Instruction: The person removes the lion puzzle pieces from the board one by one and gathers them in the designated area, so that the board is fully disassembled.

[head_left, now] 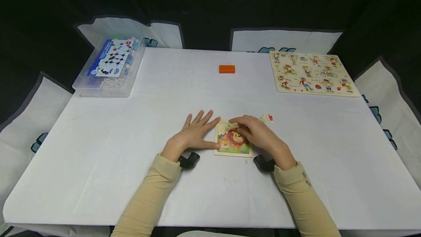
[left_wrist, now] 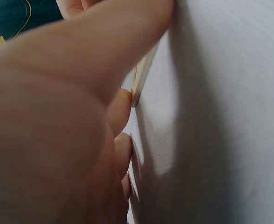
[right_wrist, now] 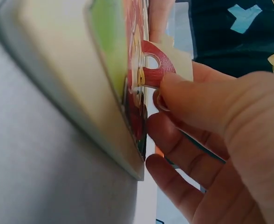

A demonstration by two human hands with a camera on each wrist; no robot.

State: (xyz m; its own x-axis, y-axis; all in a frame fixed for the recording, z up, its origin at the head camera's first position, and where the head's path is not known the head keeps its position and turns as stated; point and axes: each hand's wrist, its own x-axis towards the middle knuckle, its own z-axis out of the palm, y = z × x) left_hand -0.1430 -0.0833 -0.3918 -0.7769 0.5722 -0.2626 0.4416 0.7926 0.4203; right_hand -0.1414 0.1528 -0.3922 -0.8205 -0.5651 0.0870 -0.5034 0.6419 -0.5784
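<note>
A small square wooden jigsaw tray (head_left: pixel 230 154) with a lion picture (head_left: pixel 235 137) lies flat in front of me. My left hand (head_left: pixel 194 135) spreads its straight fingers beside it, with the thumb and index fingertip at the tray's left side. Between thumb and fingers, my right hand (head_left: pixel 261 134) pinches a puzzle piece (right_wrist: pixel 158 70), red and cream with a curved edge. That piece stands tilted at the picture's surface in the right wrist view. In the head view the hand hides it, along with the tray's upper right. A loose puzzle piece (head_left: pixel 268 119) with a pink figure lies just beyond the right hand.
An orange block (head_left: pixel 227 69) sits farther back on the white table (head_left: pixel 184 79). At the back left stands a clear plastic box (head_left: pixel 118 91) with a molecule-model leaflet on it. A large wooden board (head_left: pixel 306 69) with pictures of children lies at the back right.
</note>
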